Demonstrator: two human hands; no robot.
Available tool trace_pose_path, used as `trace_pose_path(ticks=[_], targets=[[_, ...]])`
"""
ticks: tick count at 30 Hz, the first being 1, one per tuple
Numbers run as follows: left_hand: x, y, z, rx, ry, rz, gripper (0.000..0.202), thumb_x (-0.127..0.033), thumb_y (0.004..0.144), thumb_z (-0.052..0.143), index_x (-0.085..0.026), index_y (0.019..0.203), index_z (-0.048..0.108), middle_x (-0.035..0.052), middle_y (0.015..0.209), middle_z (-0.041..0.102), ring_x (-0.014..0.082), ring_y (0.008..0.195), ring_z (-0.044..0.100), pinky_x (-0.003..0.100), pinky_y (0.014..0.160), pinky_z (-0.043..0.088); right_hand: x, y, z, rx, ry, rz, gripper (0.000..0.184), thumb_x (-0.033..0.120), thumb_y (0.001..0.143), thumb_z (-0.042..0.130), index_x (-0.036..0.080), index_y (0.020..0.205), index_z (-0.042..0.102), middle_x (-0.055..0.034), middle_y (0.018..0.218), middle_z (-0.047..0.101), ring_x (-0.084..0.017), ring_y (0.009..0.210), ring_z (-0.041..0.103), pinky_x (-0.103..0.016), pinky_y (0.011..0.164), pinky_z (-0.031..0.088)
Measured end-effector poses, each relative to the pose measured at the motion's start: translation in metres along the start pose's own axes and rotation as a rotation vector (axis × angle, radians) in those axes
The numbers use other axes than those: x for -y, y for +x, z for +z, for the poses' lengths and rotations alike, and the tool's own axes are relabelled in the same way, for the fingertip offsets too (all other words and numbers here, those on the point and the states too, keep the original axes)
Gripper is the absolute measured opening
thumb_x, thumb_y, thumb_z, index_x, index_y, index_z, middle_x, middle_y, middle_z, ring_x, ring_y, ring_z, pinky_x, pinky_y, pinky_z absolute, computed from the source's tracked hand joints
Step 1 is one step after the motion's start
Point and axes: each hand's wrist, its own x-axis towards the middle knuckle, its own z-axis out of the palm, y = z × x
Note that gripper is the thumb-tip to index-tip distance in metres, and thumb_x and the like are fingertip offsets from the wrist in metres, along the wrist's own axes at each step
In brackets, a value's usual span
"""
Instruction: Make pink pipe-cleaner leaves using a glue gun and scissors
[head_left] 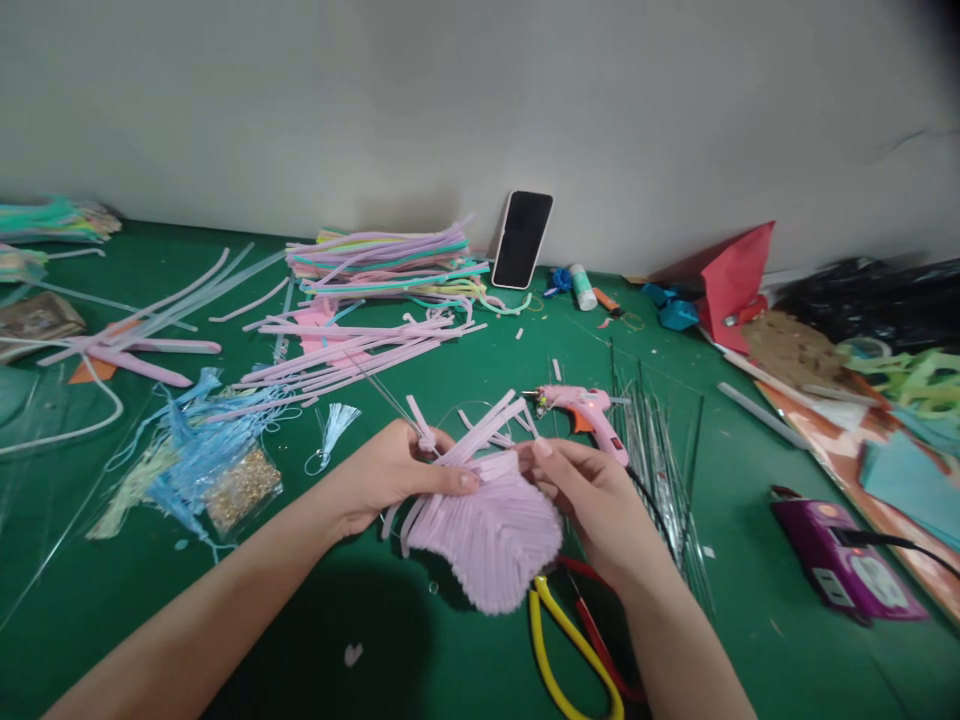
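Note:
Between my two hands is a lilac pipe-cleaner piece [491, 540], its fuzzy rows packed side by side into a lobed shape with loose ends standing up at the top. My left hand [409, 470] grips its upper left, thumb lying across the front. On the upper right edge, my right hand [577, 480] pinches it between thumb and fingers; some fingertips are hidden behind it. A pink hot glue gun [581, 405] lies just beyond my right hand. Yellow-handled scissors or pliers [551, 650] and a red-handled tool [592, 620] lie below the piece, partly covered by my right arm.
A bundle of coloured pipe cleaners [382, 260] and a leaning phone [523, 240] stand by the wall. Blue tassels [187, 450] and a bag of gold beads [244, 488] are left. Thin wires [660, 450] and a purple corded device [844, 555] are right, on the green table [300, 640].

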Motion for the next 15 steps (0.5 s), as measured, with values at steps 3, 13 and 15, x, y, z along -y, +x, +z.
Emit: trace_pose_path(ticks=[3, 13, 15], targets=[[0.0000, -0.0002, -0.0005, 0.005, 0.004, -0.005, 0.026, -0.029, 0.057, 0.085, -0.013, 0.071, 0.070, 0.0003, 0.063, 0.065, 0.0113, 0.059, 0.058, 0.020, 0.054, 0.043, 0.0004, -0.0003, 0.0008, 0.026, 0.006, 0.018, 0.024, 0.044, 0.070, 0.075, 0.020, 0.072, 0.073, -0.0009, 0.069, 0.066, -0.012, 0.061, 0.055, -0.025, 0.057, 0.041], [0.0003, -0.0006, 0.0005, -0.024, 0.030, 0.014, 0.025, -0.029, 0.056, 0.085, -0.013, 0.067, 0.068, -0.0006, 0.061, 0.063, 0.0112, 0.058, 0.056, 0.021, 0.053, 0.042, -0.0006, -0.0027, 0.0039, 0.033, -0.107, -0.087, 0.019, 0.038, 0.073, 0.073, 0.020, 0.071, 0.069, 0.0003, 0.065, 0.063, -0.011, 0.058, 0.051, -0.023, 0.053, 0.039], [0.0006, -0.0003, 0.0007, -0.022, 0.037, 0.014, 0.025, -0.030, 0.057, 0.085, -0.014, 0.067, 0.068, -0.0009, 0.061, 0.063, 0.0108, 0.058, 0.056, 0.020, 0.054, 0.042, -0.0016, -0.0029, 0.0049, 0.025, -0.149, -0.133, 0.018, 0.037, 0.074, 0.071, 0.020, 0.071, 0.069, 0.0005, 0.064, 0.062, -0.011, 0.058, 0.051, -0.022, 0.052, 0.039]])
